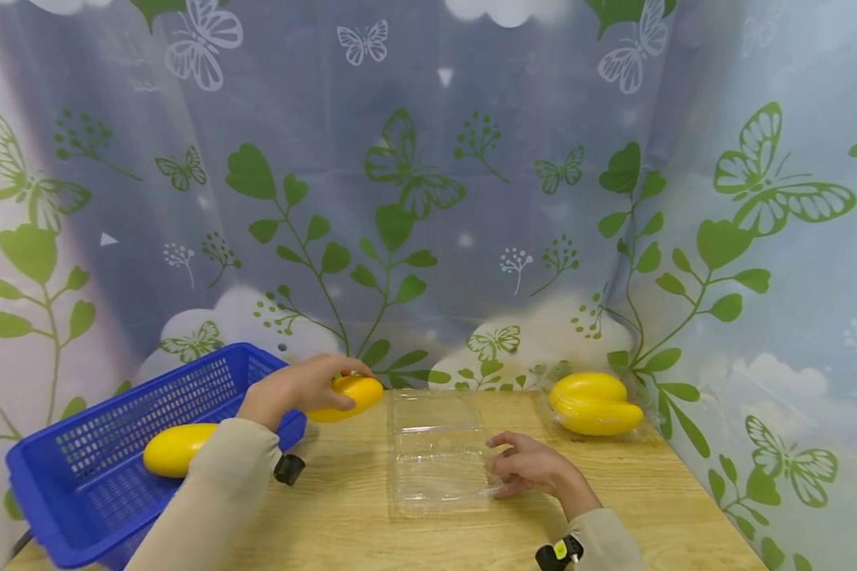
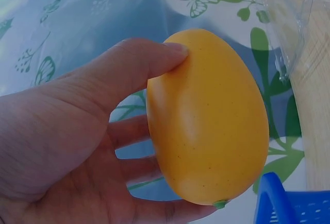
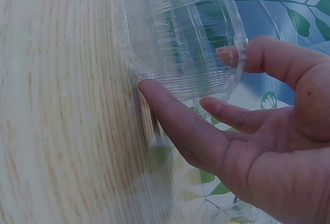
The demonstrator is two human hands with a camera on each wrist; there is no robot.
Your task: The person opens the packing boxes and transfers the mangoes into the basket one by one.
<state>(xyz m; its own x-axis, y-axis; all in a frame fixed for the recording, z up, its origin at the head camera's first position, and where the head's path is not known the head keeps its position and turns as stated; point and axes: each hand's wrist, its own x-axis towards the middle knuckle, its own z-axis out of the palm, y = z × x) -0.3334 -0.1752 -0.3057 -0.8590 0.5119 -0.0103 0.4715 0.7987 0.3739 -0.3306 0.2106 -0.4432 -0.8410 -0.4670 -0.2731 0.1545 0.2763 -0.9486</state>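
Observation:
My left hand (image 1: 296,388) grips a yellow mango (image 1: 350,396) just past the right end of the blue basket (image 1: 78,484). In the left wrist view the thumb and fingers wrap round that mango (image 2: 209,118). An open clear plastic clamshell box (image 1: 436,448) lies on the wooden table (image 1: 343,515) in front of me. My right hand (image 1: 532,468) rests at the box's right edge. In the right wrist view its straight fingers (image 3: 170,113) touch the corner of the box (image 3: 180,33) and the thumb lies at the rim.
A second yellow mango (image 1: 174,448) lies inside the basket. At the back right stands a closed clear box with two mangoes (image 1: 596,404). A butterfly-print curtain (image 1: 428,198) closes off the back and both sides.

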